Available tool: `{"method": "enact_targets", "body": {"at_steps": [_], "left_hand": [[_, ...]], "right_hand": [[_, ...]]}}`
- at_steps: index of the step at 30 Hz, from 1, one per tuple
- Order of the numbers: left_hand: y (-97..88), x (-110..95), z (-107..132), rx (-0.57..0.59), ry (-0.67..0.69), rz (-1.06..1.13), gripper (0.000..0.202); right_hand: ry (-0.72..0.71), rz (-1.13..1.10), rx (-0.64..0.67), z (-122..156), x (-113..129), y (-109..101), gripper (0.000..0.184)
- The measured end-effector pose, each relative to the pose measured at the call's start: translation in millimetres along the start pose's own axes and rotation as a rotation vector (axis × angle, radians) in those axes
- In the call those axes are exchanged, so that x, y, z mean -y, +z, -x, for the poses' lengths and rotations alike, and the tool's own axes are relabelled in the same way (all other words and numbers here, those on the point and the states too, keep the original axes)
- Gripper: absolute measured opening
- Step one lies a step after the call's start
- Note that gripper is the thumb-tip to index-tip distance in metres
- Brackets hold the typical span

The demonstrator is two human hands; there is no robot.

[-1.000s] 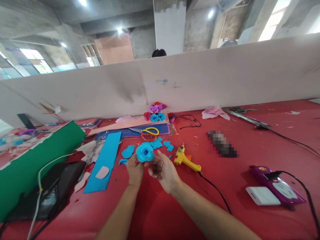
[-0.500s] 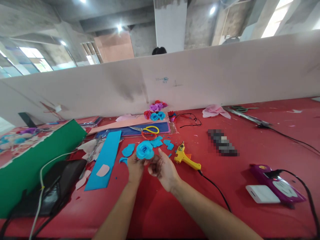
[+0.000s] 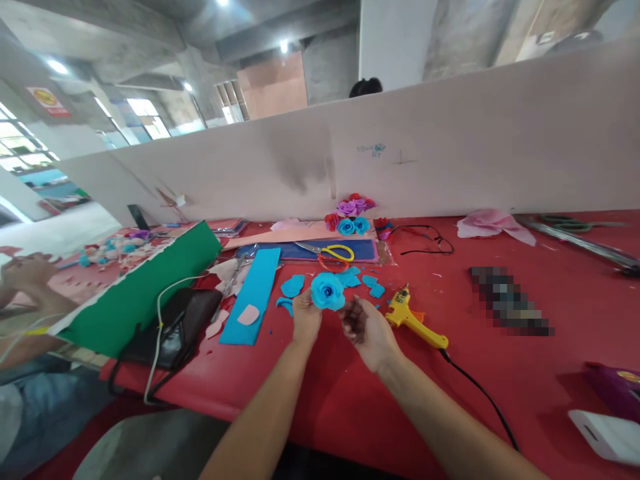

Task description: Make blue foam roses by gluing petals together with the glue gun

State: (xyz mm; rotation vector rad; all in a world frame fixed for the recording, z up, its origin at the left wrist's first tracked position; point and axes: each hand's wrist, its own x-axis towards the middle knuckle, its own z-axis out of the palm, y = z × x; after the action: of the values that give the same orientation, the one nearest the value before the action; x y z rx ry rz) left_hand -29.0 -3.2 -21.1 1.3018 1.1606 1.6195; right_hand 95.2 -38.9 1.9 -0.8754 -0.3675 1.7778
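A blue paper rose (image 3: 328, 291) with an open bloom is held up over the table. My left hand (image 3: 307, 319) is closed on it from below left, and the rose's base is hidden by the bloom and fingers. At its right edge, my right hand (image 3: 369, 328) has bent fingers that appear closed on the outer petals. Loose blue petals (image 3: 293, 286) lie behind and beside the rose. A yellow glue gun (image 3: 416, 322) lies right of my right hand. Behind the rose are scissors with yellow handles (image 3: 338, 253).
A blue paper strip (image 3: 255, 293) and a dark bag (image 3: 193, 317) lie left, beside a green board (image 3: 145, 293). Finished paper flowers (image 3: 354, 217) stand at the back, near eyeglasses (image 3: 425, 239). A white partition (image 3: 280, 160) borders the table. Another person's hands (image 3: 30, 273) are at far left.
The view has swung left, so the table things appear farther right and another person shows at left. My right hand has shifted from under the rose to its right edge.
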Motion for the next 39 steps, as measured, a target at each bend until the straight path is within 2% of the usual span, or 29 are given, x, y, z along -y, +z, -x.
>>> {"method": "enact_targets", "body": {"at_steps": [7, 13, 16, 19, 22, 25, 29, 32, 36, 39], "left_hand": [[2.6, -2.8, -1.1, 0.088, 0.0, 0.083, 0.02], [2.7, 1.1, -4.5, 0.212, 0.02, 0.131, 0.017], [3.1, 1.9, -4.8, 0.316, 0.036, 0.115, 0.017], [3.7, 0.0, -4.4, 0.361, 0.041, 0.089, 0.017], [3.7, -4.1, -3.5, 0.361, 0.016, 0.086, 0.017], [2.9, -7.6, -2.2, 0.328, -0.066, 0.119, 0.017], [3.0, -6.8, -1.5, 0.301, -0.214, 0.267, 0.016], [4.3, -2.9, -2.4, 0.275, -0.326, 0.411, 0.021], [4.2, 0.5, -4.7, 0.201, -0.459, 0.535, 0.023], [1.7, 0.0, -6.8, 0.163, -0.497, 0.594, 0.023]], "right_hand": [[-0.118, -0.001, -0.048, 3.7, 3.8, 2.6, 0.017], [-0.295, 0.066, -0.024, 5.4, 7.3, 5.5, 0.024], [-0.31, 0.038, -0.031, 3.9, 10.4, 5.6, 0.022], [-0.289, 0.003, -0.049, 2.5, 12.6, 5.3, 0.021], [-0.283, -0.013, -0.055, 2.1, 13.2, 4.9, 0.022], [-0.296, 0.015, 0.0, 3.7, 14.0, 5.2, 0.025], [-0.365, 0.093, 0.083, 6.5, 16.8, 5.6, 0.03], [-0.442, 0.16, 0.061, 3.3, 16.4, 2.5, 0.032], [-0.494, 0.462, -0.083, -9.6, 7.2, -6.8, 0.027], [-0.528, 0.744, -0.039, -16.5, -2.0, -11.9, 0.024]]}}
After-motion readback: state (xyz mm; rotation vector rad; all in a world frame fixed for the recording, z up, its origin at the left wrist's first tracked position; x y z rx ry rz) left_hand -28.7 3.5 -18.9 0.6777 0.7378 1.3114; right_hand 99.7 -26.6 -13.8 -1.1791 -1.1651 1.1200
